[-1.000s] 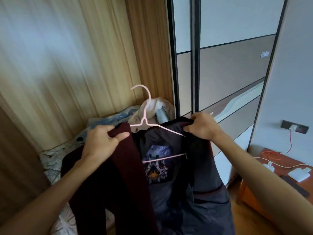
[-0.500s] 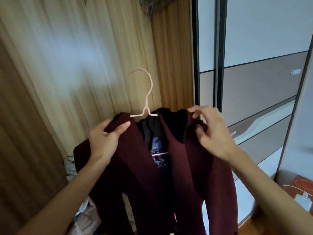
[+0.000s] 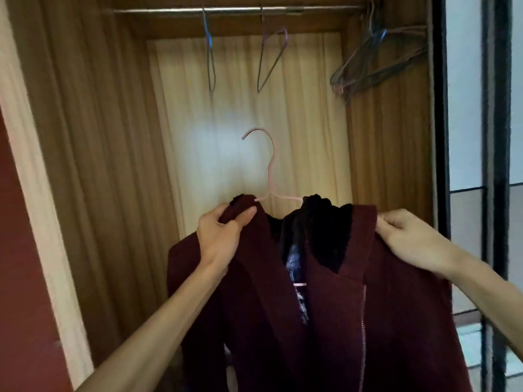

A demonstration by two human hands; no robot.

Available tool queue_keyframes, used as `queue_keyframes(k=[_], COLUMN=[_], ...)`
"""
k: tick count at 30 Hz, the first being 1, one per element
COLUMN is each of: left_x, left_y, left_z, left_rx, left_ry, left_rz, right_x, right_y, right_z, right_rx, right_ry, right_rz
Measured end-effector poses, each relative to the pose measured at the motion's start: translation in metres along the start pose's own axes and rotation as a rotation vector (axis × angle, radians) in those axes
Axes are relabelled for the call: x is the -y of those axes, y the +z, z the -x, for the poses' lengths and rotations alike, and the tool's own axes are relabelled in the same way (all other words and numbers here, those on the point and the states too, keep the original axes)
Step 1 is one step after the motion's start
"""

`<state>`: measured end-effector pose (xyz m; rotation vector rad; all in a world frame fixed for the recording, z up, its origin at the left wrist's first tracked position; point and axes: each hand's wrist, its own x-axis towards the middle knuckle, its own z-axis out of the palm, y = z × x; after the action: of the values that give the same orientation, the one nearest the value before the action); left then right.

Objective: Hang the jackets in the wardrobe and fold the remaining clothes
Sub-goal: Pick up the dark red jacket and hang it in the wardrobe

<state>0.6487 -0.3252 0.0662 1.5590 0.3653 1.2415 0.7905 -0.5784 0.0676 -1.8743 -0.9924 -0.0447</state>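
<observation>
Since a second ago the jacket (image 3: 325, 306) has been lifted from over the bed and swung to face the open wardrobe (image 3: 107, 137), both lapels now closed over its pink hanger (image 3: 270, 176). The left hand (image 3: 223, 236) pinches the left shoulder; the right hand (image 3: 407, 239) clutches the right shoulder. The hook sits well below the rail (image 3: 235, 9), between two empty hangers (image 3: 271, 58) above. Hanging remains undone; folding hasn't begun. The jacket's hem is cut off, and any remaining clothes are out of view.
</observation>
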Motion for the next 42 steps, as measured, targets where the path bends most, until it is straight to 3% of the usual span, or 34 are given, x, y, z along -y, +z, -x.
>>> queue_keyframes(k=[5, 9, 12, 15, 18, 25, 30, 34, 38, 42], left_x=[-0.018, -0.038, -0.066, -0.096, -0.112, -0.134, -0.144, -0.155, -0.158, -0.159], left_y=[-0.022, -0.052, -0.068, -0.077, -0.082, -0.067, -0.073, -0.07, -0.065, -0.072], left_z=[-0.043, -0.088, -0.109, -0.119, -0.123, -0.128, -0.164, -0.209, -0.254, -0.287], left_rx=[-0.006, 0.062, -0.01, -0.149, -0.215, 0.038, -0.037, -0.125, -0.117, -0.016], left_ry=[0.094, 0.095, 0.043, 0.054, 0.102, 0.157, 0.327, 0.481, 0.451, 0.342], left_rz=[-0.104, -0.323, -0.353, -0.307, -0.441, -0.499, -0.441, -0.551, -0.566, -0.402], right_x=[0.066, 0.113, 0.141, 0.165, 0.184, 0.242, 0.281, 0.314, 0.345, 0.363], right_y=[0.021, 0.034, 0.045, 0.054, 0.06, 0.091, 0.107, 0.116, 0.124, 0.125], right_z=[-0.035, -0.061, -0.081, -0.101, -0.12, -0.155, -0.19, -0.226, -0.256, -0.285], right_rx=[0.174, 0.248, 0.297, 0.254, 0.227, 0.148, 0.054, -0.04, -0.122, -0.205], right_ry=[0.202, 0.208, 0.169, 0.136, 0.082, -0.106, -0.171, -0.198, -0.236, -0.238], right_rz=[-0.216, -0.406, -0.606, -0.742, -0.792, -0.787, -0.817, -0.873, -0.904, -0.925])
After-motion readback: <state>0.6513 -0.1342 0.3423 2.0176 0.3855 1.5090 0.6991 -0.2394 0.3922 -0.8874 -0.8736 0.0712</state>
